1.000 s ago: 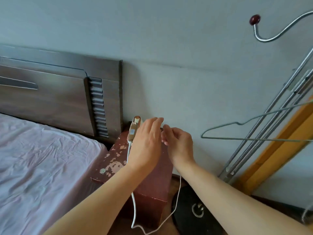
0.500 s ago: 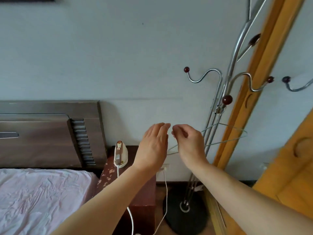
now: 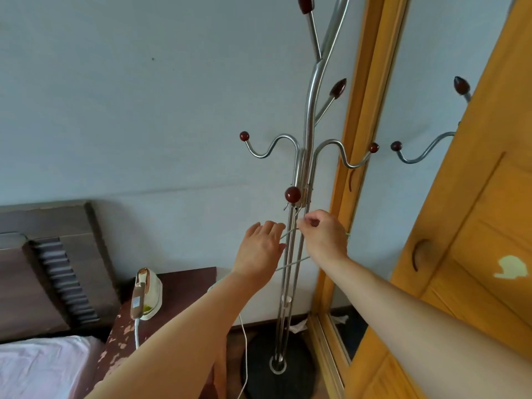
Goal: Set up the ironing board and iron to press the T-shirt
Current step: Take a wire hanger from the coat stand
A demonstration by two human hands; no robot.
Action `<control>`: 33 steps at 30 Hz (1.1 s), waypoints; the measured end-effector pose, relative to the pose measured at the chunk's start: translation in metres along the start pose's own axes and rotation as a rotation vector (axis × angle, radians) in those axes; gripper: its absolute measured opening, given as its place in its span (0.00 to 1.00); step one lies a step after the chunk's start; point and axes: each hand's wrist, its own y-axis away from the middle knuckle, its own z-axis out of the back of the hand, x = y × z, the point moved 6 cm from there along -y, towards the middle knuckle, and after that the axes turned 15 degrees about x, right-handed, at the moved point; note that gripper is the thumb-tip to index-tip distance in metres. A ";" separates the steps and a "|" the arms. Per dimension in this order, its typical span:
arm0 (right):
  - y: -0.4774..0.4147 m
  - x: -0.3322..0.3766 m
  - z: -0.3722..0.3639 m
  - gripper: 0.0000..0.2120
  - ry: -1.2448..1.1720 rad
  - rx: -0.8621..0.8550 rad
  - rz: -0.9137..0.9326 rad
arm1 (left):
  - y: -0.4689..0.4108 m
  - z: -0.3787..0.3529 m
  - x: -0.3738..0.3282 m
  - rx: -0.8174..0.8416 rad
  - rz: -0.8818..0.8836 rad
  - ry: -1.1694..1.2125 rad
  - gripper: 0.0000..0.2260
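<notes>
I am reaching both of my bare hands toward a metal coat stand (image 3: 309,133) against the wall at twelve o'clock. My right hand (image 3: 324,237) is pinching a thin wire hanger (image 3: 290,264) that is hanging on the stand's pole; its fingers are closed on the wire. My left hand (image 3: 259,249) is hovering just beside it at nine o'clock, fingers spread and flat, gripping nothing. One cream iron (image 3: 146,293) is standing upright on one worn brown bedside table (image 3: 184,286) at seven o'clock (its white cord (image 3: 244,335) is trailing down). No container is showing; one bed (image 3: 43,367) is lying at eight o'clock.
</notes>
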 end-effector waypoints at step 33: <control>-0.004 0.060 0.044 0.13 0.021 -0.171 0.042 | -0.011 0.033 -0.010 -0.067 0.017 -0.086 0.13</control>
